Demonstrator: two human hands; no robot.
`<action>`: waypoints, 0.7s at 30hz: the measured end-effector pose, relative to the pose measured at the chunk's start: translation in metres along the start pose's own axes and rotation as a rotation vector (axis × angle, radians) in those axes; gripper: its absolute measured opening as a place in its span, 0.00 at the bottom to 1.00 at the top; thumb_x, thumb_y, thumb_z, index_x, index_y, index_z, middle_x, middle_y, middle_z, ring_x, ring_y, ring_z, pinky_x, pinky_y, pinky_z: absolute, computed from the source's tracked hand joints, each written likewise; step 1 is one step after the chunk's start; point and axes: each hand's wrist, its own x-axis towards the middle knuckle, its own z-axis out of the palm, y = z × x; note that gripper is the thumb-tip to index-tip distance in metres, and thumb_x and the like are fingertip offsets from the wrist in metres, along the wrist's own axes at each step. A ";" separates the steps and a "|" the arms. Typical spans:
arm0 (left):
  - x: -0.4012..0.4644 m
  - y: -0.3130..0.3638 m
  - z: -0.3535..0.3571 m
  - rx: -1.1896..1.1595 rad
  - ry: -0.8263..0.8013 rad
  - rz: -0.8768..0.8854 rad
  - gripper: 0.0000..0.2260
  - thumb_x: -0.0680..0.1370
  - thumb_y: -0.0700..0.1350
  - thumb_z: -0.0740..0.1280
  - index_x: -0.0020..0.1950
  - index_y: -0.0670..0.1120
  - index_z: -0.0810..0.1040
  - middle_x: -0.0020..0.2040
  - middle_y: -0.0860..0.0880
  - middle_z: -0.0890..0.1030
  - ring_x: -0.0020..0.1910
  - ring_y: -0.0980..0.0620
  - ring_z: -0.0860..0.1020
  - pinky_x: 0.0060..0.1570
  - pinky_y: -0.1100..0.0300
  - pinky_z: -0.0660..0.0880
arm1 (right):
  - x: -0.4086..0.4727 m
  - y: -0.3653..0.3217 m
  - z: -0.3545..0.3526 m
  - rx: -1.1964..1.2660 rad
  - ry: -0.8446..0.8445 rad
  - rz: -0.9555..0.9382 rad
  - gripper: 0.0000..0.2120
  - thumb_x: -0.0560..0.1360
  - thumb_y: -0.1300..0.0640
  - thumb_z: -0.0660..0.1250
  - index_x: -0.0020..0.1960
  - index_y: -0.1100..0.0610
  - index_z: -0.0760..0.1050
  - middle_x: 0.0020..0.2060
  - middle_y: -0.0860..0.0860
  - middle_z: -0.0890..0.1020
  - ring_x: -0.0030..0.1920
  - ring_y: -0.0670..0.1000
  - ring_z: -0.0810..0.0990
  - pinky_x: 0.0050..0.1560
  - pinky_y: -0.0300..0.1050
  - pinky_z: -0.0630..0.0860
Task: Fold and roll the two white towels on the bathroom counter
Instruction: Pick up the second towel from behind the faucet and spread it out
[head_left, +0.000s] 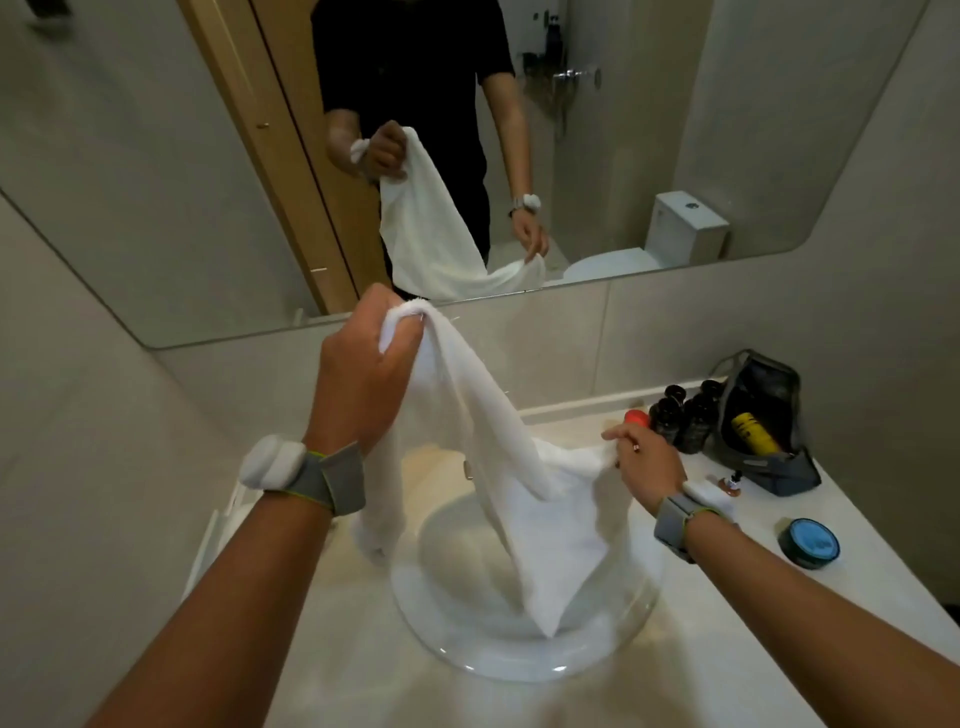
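Head view:
Left hand (366, 358): high and far, fist tight on one towel corner.
Right hand (644, 457): low, right, pinching another corner.
Towel (519, 467): hanging over the sink (519, 670), off the counter (779, 597).
Long way: slanting down from left hand to right.
Second towel: can't tell where.
Next, likely: lift right hand level.

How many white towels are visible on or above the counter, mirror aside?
1: the white towel hangs over the sink, held by both hands. A second may be hidden.
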 end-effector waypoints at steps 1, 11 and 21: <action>0.000 0.009 -0.002 0.000 -0.019 0.042 0.09 0.82 0.50 0.62 0.44 0.50 0.71 0.34 0.53 0.73 0.32 0.59 0.72 0.36 0.64 0.70 | -0.007 0.002 0.003 0.018 -0.025 -0.002 0.14 0.78 0.60 0.59 0.48 0.43 0.78 0.46 0.52 0.84 0.47 0.57 0.82 0.49 0.50 0.79; -0.016 0.107 -0.006 -0.003 -0.072 0.108 0.13 0.83 0.55 0.59 0.55 0.47 0.74 0.47 0.47 0.79 0.44 0.52 0.78 0.46 0.56 0.75 | -0.098 -0.033 -0.005 0.441 -0.313 -0.072 0.13 0.79 0.44 0.62 0.63 0.43 0.72 0.58 0.48 0.80 0.53 0.47 0.83 0.56 0.53 0.80; -0.038 0.120 -0.006 -0.030 -0.146 0.128 0.10 0.82 0.55 0.60 0.53 0.50 0.74 0.45 0.50 0.79 0.43 0.53 0.77 0.44 0.57 0.74 | -0.136 -0.065 -0.012 0.412 -0.295 -0.277 0.13 0.72 0.51 0.74 0.55 0.45 0.77 0.45 0.48 0.84 0.43 0.47 0.81 0.46 0.43 0.80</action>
